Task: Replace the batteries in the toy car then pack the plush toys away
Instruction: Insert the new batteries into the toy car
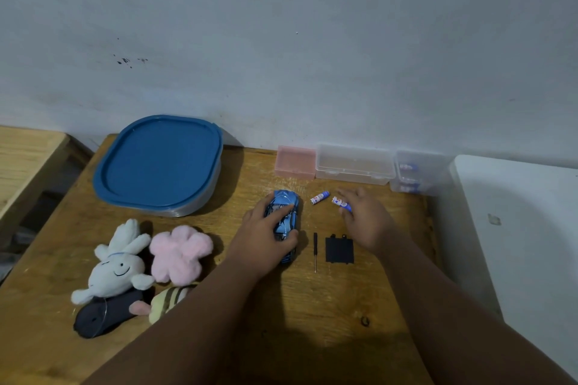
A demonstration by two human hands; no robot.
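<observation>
A blue toy car (286, 209) sits on the wooden table (312, 316), and my left hand (266, 237) is wrapped over it. My right hand (364, 219) pinches one blue-and-white battery (341, 203) by its end, just above the table. A second battery (319, 197) lies loose between the car and that hand. A small black screwdriver (315, 251) and the black battery cover (339, 249) lie right of the car. At the left lie a white bunny plush (117, 266), a pink fluffy plush (180, 255), a dark plush (103, 316) and a striped plush (169, 298).
A large container with a blue lid (159, 162) stands at the back left. Along the wall are a pink box (295, 162), a clear empty box (355, 164) and a clear box holding batteries (416, 173). A white surface (516, 228) borders the table's right edge.
</observation>
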